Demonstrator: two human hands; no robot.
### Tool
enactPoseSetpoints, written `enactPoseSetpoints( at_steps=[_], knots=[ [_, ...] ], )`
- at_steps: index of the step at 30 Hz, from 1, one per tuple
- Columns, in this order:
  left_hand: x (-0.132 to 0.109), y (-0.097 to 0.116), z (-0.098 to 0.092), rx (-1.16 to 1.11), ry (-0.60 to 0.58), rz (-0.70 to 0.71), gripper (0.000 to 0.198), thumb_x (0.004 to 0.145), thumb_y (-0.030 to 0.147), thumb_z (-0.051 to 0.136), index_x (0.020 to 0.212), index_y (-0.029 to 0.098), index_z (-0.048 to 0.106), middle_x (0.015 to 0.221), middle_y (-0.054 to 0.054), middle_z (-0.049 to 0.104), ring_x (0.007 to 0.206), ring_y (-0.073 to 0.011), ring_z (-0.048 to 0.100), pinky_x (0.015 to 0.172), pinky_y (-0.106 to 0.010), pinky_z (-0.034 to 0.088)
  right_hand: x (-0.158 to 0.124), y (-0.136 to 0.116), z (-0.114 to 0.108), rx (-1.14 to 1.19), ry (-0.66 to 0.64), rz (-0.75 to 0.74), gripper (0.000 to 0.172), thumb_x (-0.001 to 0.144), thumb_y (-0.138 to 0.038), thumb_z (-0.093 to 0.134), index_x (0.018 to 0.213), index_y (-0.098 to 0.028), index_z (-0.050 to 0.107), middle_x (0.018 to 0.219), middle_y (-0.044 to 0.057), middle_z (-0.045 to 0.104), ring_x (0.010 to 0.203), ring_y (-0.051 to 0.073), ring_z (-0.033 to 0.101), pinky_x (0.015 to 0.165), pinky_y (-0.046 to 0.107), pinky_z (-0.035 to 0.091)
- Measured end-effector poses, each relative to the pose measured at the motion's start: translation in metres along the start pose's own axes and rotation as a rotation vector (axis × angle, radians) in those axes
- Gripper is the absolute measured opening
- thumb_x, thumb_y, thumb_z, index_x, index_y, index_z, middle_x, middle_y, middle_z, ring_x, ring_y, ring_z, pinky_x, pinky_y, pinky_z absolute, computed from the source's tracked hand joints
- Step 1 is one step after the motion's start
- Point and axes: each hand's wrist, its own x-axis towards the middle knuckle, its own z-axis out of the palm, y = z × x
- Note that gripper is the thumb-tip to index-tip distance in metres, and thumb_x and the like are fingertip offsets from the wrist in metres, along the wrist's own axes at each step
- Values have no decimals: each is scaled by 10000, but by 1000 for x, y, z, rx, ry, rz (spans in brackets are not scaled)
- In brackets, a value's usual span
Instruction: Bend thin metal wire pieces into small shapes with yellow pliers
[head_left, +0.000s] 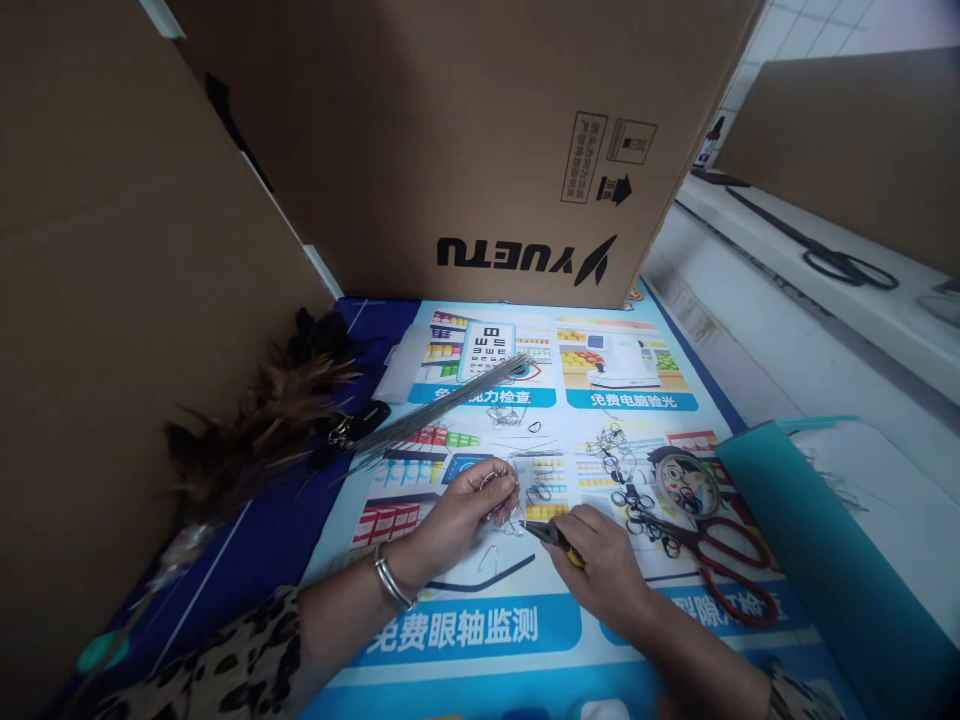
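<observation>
My left hand (484, 495) is closed in a pinch on a thin bent wire (517, 515), its shape partly hidden by the fingers. Wrapped around a pair of pliers (551, 536) with black and yellow handles, my right hand (600, 562) points the jaws left at the wire. The jaws are at or touching its lower end; I cannot tell which. Below my left hand lies a small bent wire piece (489, 558). Beyond the hands, a bundle of straight grey wires (457, 402) lies slantwise, with loose bits of bent wire (510, 415) near it.
Black rings (626, 485) and red-handled scissors (735, 570) lie right of my hands, near a round clear dish (686, 485). A teal box (817, 540) stands farther right. Brown feathers (277, 400) lie left. Cardboard walls (465, 150) enclose the back and left. Black scissors (832, 255) rest on a ledge.
</observation>
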Motion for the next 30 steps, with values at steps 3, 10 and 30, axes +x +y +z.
enactPoseSetpoints(
  at_steps=[3, 10, 30],
  knots=[
    [0, 1, -1, -22, 33, 15, 163, 831, 255, 525, 723, 137, 492, 583, 25, 473, 507, -63, 417, 513, -203, 309, 0, 1, -1, -1, 32, 16, 135, 822, -218, 476, 927, -172, 546, 824, 69, 552, 779, 185, 507, 658, 294, 421],
    [-1, 2, -1, -40, 121, 54, 151, 829, 258, 515, 730, 146, 487, 599, 21, 485, 508, -69, 416, 491, -199, 299, 5, 9, -2, -72, 55, 144, 196, 821, -295, 499, 962, -170, 552, 894, 83, 543, 853, 213, 490, 729, 338, 425],
    [0, -4, -4, 152, 174, 106, 139, 818, 289, 526, 851, 155, 547, 702, -5, 548, 524, -68, 431, 459, -185, 296, 14, -2, -7, -220, -44, 210, 246, 815, -330, 499, 1025, -211, 545, 962, 81, 511, 917, 245, 426, 766, 351, 351]
  ],
)
